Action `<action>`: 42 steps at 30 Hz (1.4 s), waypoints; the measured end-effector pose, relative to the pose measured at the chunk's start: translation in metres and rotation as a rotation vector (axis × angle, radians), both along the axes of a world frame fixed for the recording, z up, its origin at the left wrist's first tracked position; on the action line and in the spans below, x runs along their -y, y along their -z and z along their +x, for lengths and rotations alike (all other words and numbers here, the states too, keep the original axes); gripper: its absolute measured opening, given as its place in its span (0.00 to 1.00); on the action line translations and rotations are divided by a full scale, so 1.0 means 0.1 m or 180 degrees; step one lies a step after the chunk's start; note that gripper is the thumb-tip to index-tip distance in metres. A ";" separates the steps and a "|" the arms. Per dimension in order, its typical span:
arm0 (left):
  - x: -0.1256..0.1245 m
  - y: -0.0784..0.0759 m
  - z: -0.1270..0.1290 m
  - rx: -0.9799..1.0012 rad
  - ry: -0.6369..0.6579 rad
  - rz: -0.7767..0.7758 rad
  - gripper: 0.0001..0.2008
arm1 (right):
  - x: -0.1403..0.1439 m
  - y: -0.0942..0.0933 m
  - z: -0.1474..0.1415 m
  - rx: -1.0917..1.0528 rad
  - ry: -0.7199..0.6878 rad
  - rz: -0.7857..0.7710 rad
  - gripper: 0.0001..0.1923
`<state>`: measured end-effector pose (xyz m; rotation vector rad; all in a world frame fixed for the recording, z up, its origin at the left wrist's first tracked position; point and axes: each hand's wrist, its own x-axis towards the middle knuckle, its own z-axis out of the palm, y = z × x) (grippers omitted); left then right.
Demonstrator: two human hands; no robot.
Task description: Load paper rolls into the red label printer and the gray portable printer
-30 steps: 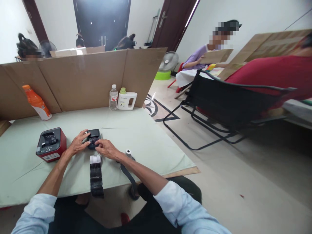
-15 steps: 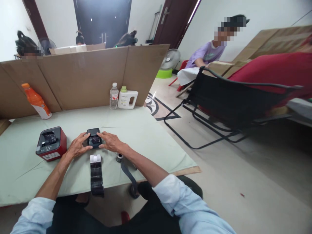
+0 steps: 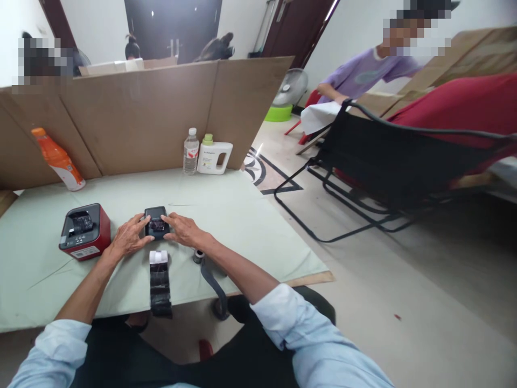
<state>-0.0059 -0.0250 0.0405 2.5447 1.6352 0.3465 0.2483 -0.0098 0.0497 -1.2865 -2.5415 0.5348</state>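
On the table lies a small black box-shaped device [image 3: 156, 212] with a dark glossy strip across its middle. My left hand [image 3: 130, 237] grips its left side, thumb at the near corner and a fingertip on the top. On the opposite side my right hand [image 3: 183, 230] holds it the same way. Nearer to me, a roll with a white end and a long dark strip [image 3: 160, 280] hangs over the table edge. A small dark spool [image 3: 198, 256] with a grey ribbon trailing off the edge sits under my right forearm. Left of my hands stands a red-and-black label-printer-like box [image 3: 85, 231].
An orange bottle [image 3: 58, 160], a clear water bottle [image 3: 191, 152] and a white jug [image 3: 215, 156] stand along a cardboard screen [image 3: 141, 116]. A black folding chair [image 3: 388, 161] is on the floor at right. Beyond it, a person in a purple shirt [image 3: 359, 78] leans over.
The view has shifted slightly, so the table things sit a little higher. Both hands stay on the black device. The person in purple has straightened and moved right.
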 end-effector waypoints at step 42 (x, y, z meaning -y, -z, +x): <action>-0.65 0.07 0.95 0.0781 0.0634 -0.0215 0.47 | -0.24 -0.04 0.82 -0.0695 0.0689 -0.0272 0.22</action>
